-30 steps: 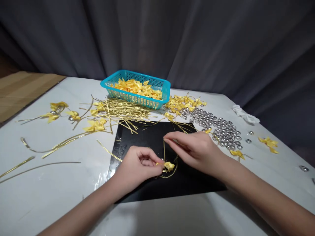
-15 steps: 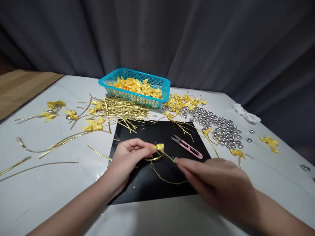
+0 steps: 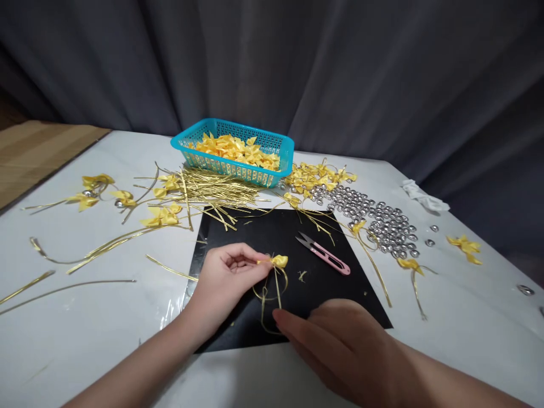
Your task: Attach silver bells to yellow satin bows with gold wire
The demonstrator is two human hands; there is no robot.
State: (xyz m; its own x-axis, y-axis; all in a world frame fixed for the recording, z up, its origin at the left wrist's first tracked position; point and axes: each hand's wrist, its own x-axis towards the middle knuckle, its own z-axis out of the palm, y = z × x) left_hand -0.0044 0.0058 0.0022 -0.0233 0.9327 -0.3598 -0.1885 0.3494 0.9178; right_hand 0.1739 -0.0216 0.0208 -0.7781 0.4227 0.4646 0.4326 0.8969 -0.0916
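Observation:
My left hand (image 3: 232, 272) pinches a small yellow ribbon bow (image 3: 279, 261) between thumb and forefinger, above a black mat (image 3: 238, 334). A gold cord loop (image 3: 286, 283) hangs from the bow, and a thin thread (image 3: 263, 309) dangles below it. Lower and to the right, my right hand (image 3: 340, 345) is closed, its fingertips on the end of a straight strand (image 3: 278, 289) that runs down from the bow. Pink-handled thread snips (image 3: 325, 254) lie on the mat behind my right hand. A tiny knotted scrap (image 3: 302, 276) rests on the mat beside the bow.
A blue basket (image 3: 238, 165) of yellow bows stands at the back. Before it lie gold cords (image 3: 216, 187). Silver rings (image 3: 382, 224) and finished-looking bows (image 3: 317, 175) spread to its right. A crumpled white tissue (image 3: 425, 195) is at the far right.
My right hand has moved down and toward me, so the strand now points downward. The knotted scrap lies loose on the mat. My left hand has shifted slightly right with the bow.

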